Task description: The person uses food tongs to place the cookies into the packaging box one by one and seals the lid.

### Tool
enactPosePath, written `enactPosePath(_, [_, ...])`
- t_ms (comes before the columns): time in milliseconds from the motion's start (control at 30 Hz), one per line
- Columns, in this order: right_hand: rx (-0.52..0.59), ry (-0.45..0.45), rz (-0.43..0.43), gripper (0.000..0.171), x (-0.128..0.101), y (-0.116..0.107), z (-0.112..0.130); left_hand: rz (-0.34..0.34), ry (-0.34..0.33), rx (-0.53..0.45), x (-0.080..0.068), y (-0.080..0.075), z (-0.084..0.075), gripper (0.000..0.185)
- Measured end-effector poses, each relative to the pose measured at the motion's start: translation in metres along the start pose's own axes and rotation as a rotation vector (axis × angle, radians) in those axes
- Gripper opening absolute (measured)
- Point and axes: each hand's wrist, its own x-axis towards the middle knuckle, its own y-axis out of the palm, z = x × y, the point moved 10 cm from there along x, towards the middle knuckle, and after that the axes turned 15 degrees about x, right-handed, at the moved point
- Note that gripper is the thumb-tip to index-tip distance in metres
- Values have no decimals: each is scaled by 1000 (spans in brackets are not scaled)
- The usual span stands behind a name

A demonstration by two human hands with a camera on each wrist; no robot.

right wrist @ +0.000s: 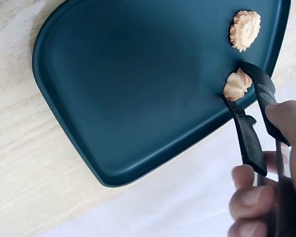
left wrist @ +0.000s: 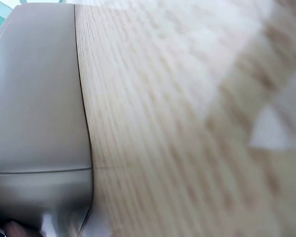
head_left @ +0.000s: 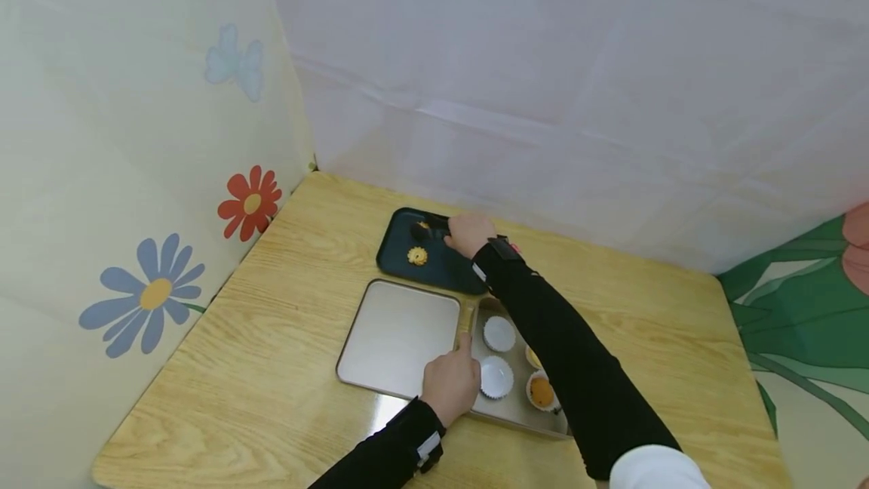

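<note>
the right hand (right wrist: 266, 197) grips black tongs (right wrist: 251, 128) closed on a cookie (right wrist: 237, 85) on the dark tray (right wrist: 138, 84); left hand (head_left: 451, 383) rests, fingers loosely curled, on the grey tray (head_left: 397, 334). next, i'd say, lift gently.

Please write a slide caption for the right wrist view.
Right hand grips black plastic tongs around a piped cream-coloured cookie on a dark teal tray.

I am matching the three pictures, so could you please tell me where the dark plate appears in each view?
Head: dark plate at centre, beyond the two trays.
Left wrist: not in view.
Right wrist: it fills the upper middle.
Shared landmark: the flower-shaped cookie lying on it.
</note>
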Motion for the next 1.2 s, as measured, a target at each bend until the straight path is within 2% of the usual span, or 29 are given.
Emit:
enactPosePath(200, [9,14,18,23,-2,-1,-1,-7,4,16,1,-1,-1,25])
enactPosePath(367, [85,102,61,26,-5,-1,-17,6,5,7,1,1,-3,27])
enactPosePath(500, [160,60,-25,34,-14,-14,-24,2,1,-13,1,3,-3,26])
enactPosePath(633, [203,-30,-157,29,-47,-46,-19,3,-4,-29,2,5,0,20])
enactPosePath(667, [210,-8,-148,26,-58,-54,-17,0,-9,-35,3,4,2,19])
enactPosePath(767, [203,-40,-233,30,-89,-74,-18,6,-29,-52,4,5,10,19])
enactPosePath(867, [190,-37,-290,39,-121,-83,-20,23,-58,-77,7,5,21,22])
enactPosePath(1067, [154,-24,-347,44,-187,-76,-13,71,-100,-67,12,7,47,23])
enactPosePath(1200, [112,-22,-354,44,-211,-55,-6,87,-111,-40,16,4,62,26])
